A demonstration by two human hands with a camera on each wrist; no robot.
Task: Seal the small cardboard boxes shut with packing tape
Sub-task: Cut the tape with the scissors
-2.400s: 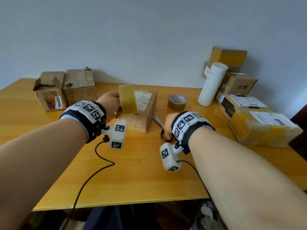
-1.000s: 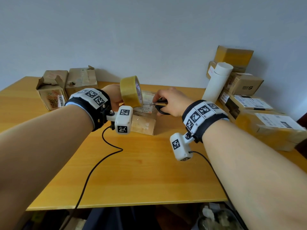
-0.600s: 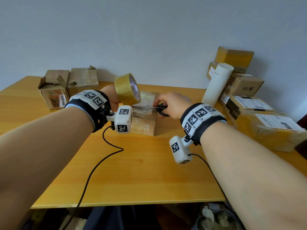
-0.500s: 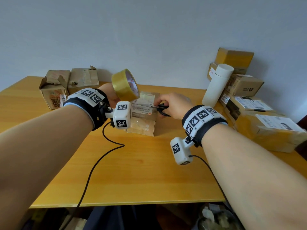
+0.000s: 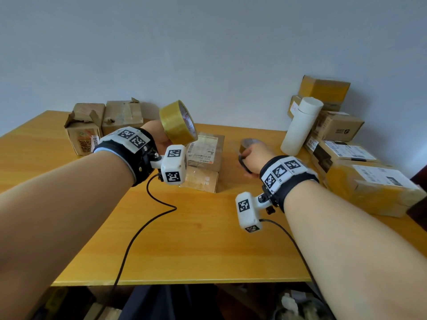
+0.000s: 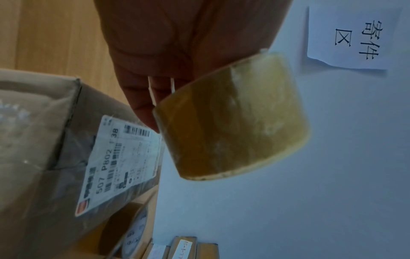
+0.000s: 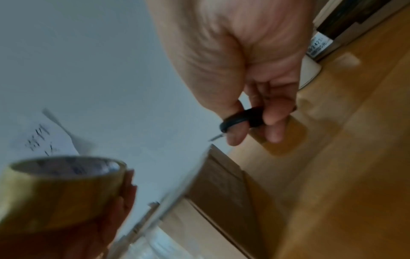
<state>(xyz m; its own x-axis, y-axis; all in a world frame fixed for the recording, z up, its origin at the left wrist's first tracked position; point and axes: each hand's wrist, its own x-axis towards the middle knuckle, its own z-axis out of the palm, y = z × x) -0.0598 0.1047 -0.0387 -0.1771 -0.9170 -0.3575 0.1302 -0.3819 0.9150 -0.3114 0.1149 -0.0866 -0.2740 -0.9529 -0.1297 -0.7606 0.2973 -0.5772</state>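
My left hand [image 5: 157, 135] grips a roll of clear yellowish packing tape [image 5: 178, 123] and holds it in the air above the left end of a small cardboard box [image 5: 204, 158]. The left wrist view shows the tape roll [image 6: 230, 115] at my fingertips, with the labelled box [image 6: 55, 149] below it. To the right of the box, my right hand [image 5: 253, 153] is curled round black-handled scissors [image 7: 241, 119], low over the table. In the right wrist view, a blurred clear strip runs along the box [image 7: 221, 184] edge.
A brown tape roll [image 5: 248, 142] lies just behind my right hand. A white tube [image 5: 300, 125] and a stack of taped parcels [image 5: 369, 179] fill the right side. Two worn boxes [image 5: 85, 128] stand at the back left. The wooden table [image 5: 196, 239] is bare in front.
My right hand has drawn the scissors away from the box, rightward and down toward the table. My left hand has lifted the tape roll higher, clear of the box.
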